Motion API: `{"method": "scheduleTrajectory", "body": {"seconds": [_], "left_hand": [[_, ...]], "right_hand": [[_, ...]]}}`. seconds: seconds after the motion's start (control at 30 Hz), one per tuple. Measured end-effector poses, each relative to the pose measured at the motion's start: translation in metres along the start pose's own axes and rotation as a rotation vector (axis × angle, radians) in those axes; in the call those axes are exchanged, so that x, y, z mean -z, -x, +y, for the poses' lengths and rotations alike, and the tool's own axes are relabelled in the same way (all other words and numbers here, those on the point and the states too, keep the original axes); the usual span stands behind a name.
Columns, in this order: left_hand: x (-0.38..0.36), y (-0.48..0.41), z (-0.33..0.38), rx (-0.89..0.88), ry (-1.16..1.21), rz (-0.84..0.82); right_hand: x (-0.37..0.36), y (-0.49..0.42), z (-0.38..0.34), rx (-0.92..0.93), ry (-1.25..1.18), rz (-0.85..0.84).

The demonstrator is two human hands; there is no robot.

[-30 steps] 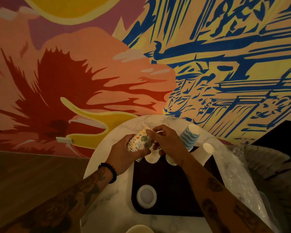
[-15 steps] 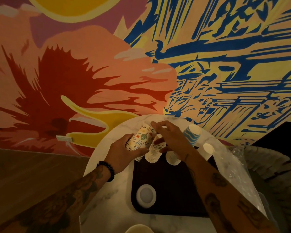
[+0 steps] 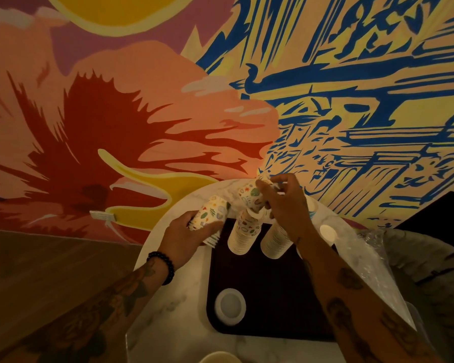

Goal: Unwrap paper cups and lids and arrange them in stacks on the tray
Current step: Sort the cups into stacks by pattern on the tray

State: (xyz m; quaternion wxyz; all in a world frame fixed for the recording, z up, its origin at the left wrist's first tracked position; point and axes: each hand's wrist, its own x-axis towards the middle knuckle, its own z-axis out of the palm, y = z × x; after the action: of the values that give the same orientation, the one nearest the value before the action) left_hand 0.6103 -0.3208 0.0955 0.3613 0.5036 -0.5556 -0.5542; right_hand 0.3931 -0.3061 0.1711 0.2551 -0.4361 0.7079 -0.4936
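A dark tray [image 3: 268,299] lies on a white marble table [image 3: 168,310]. My left hand [image 3: 186,237] grips a short stack of patterned paper cups [image 3: 210,214] at the tray's far left corner. My right hand [image 3: 283,205] pinches a few patterned cups [image 3: 250,196], lifted above a tall upside-down cup stack [image 3: 243,235] on the tray. A second stack [image 3: 275,241] stands beside it, partly behind my right wrist. A white lid [image 3: 230,306] lies at the tray's near left.
Crumpled clear plastic wrap [image 3: 372,263] lies right of the tray, with a wicker chair [image 3: 435,260] beyond. A white upturned cup [image 3: 328,233] stands by my right forearm. A pale round rim [image 3: 219,357] shows at the bottom edge. The painted wall [image 3: 142,100] rises right behind the table.
My right hand has pulled a few cups off the stack in my left hand and lifted them up and to the right. My left hand stays put with the rest.
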Motion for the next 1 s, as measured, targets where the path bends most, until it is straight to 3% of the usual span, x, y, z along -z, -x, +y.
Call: {"method": "scheduleTrajectory", "body": {"seconds": [0.17,0.43,0.63,0.77,0.83,1.0], "left_hand": [[0.002,-0.004,0.002,0.195,0.297,0.056],[0.004,-0.004,0.008,0.244,0.361,0.043],[-0.004,0.003,0.009,0.101,0.172,-0.047],[-0.012,0.008,0.016,-0.088,-0.046,-0.093],[-0.015,0.011,0.020,-0.168,-0.112,-0.121],[-0.015,0.015,0.019,-0.198,-0.147,-0.173]], "right_hand": [[0.005,0.000,0.014,0.042,0.200,0.026],[-0.008,0.011,0.048,-0.044,0.567,-0.252],[-0.010,0.013,0.029,0.018,0.368,-0.078],[-0.016,0.018,0.003,-0.195,0.075,-0.294],[-0.018,0.023,0.000,-0.246,0.041,-0.380],[-0.023,0.028,0.006,-0.255,-0.059,-0.360]]}}
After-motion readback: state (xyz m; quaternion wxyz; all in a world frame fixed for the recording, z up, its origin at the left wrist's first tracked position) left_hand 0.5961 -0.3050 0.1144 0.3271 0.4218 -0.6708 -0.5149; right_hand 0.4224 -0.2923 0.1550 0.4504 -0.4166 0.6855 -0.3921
